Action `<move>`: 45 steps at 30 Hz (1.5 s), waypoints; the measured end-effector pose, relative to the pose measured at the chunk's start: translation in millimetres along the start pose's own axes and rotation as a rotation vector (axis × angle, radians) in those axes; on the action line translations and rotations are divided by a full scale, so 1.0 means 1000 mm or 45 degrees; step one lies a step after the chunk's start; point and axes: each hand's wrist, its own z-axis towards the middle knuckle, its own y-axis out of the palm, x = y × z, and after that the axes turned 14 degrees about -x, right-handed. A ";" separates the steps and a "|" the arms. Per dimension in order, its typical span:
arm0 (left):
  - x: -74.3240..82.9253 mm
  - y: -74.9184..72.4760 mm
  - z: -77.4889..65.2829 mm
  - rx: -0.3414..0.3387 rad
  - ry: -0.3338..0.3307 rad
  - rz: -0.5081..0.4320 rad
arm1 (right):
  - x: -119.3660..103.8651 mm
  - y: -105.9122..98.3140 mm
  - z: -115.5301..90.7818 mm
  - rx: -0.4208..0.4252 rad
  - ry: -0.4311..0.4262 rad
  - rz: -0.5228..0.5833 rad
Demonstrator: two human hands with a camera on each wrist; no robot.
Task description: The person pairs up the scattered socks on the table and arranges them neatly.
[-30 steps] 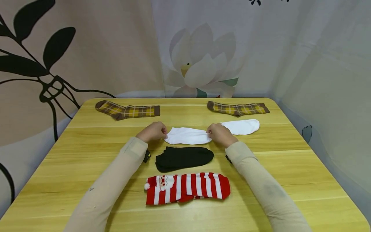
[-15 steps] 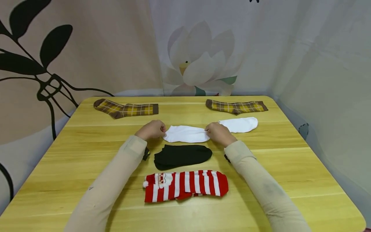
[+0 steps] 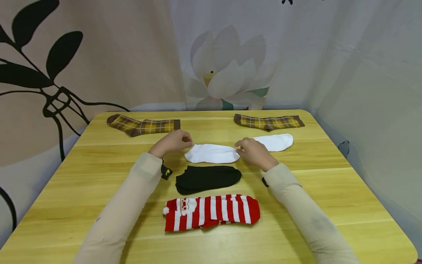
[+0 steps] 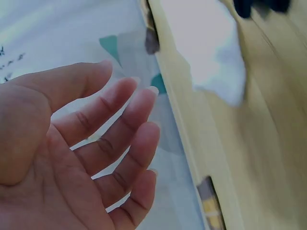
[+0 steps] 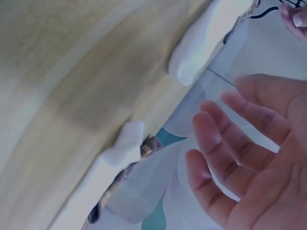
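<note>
A white ankle sock [image 3: 212,153] lies flat mid-table between my hands. My left hand [image 3: 171,142] hovers by its left end; in the left wrist view the fingers [image 4: 136,148] are loosely bent and hold nothing. At the sock's right end is my right hand [image 3: 255,152], whose relaxed fingers [image 5: 206,129] are likewise bare of any object in the right wrist view. Part of a second white sock [image 3: 276,142] shows behind the right hand, which covers its left end. Closer to me lie black socks [image 3: 208,179], stacked flat, and red-and-white striped Santa socks [image 3: 217,212].
Along the far edge of the wooden table [image 3: 329,205] lie two brown-and-yellow plaid socks, one at left [image 3: 155,126] and one at right [image 3: 268,122]. A printed curtain [image 3: 132,62] hangs behind the table.
Both hands have let go of the white sock's ends. The left hand has risen slightly up and left, and the right has drawn a little to the right. The socks lie as before.
</note>
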 end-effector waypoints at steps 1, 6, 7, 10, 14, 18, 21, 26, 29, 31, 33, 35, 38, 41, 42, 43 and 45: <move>0.003 0.000 0.001 0.005 0.015 0.000 | 0.000 -0.002 -0.002 0.000 -0.003 0.000; 0.020 0.005 0.005 0.037 0.064 -0.037 | 0.004 -0.012 -0.015 0.025 0.000 -0.011; 0.024 0.006 0.006 0.043 0.071 -0.045 | 0.006 -0.014 -0.017 0.034 0.006 -0.007; 0.034 0.008 0.011 0.051 0.102 -0.043 | 0.014 -0.022 -0.026 0.049 0.042 0.024; 0.046 0.011 0.018 0.050 0.124 -0.032 | 0.029 -0.030 -0.039 0.059 0.083 0.097; 0.057 0.013 0.026 0.044 0.131 -0.016 | 0.046 -0.033 -0.052 0.097 0.093 0.136; 0.065 0.015 0.033 0.031 0.145 -0.007 | 0.057 -0.033 -0.062 0.131 0.109 0.142; 0.078 0.021 0.043 0.015 0.170 0.011 | 0.074 -0.036 -0.074 0.171 0.140 0.157; 0.086 0.025 0.050 0.013 0.168 0.016 | 0.086 -0.037 -0.078 0.175 0.179 0.217; 0.090 0.028 0.055 0.012 0.167 0.019 | 0.095 -0.038 -0.080 0.178 0.212 0.259; 0.094 0.031 0.061 0.006 0.163 0.024 | 0.103 -0.037 -0.082 0.179 0.248 0.296; 0.097 0.035 0.066 -0.006 0.159 0.033 | 0.111 -0.035 -0.083 0.173 0.278 0.314; 0.102 0.042 0.073 -0.032 0.155 0.053 | 0.121 -0.033 -0.084 0.157 0.305 0.328; 0.108 0.047 0.079 -0.045 0.166 0.065 | 0.129 -0.031 -0.084 0.150 0.322 0.322; 0.110 0.048 0.080 -0.045 0.170 0.069 | 0.131 -0.031 -0.084 0.155 0.324 0.321; 0.112 0.050 0.082 -0.044 0.176 0.072 | 0.133 -0.031 -0.084 0.159 0.328 0.322; 0.116 0.052 0.086 -0.041 0.185 0.076 | 0.137 -0.031 -0.083 0.170 0.333 0.325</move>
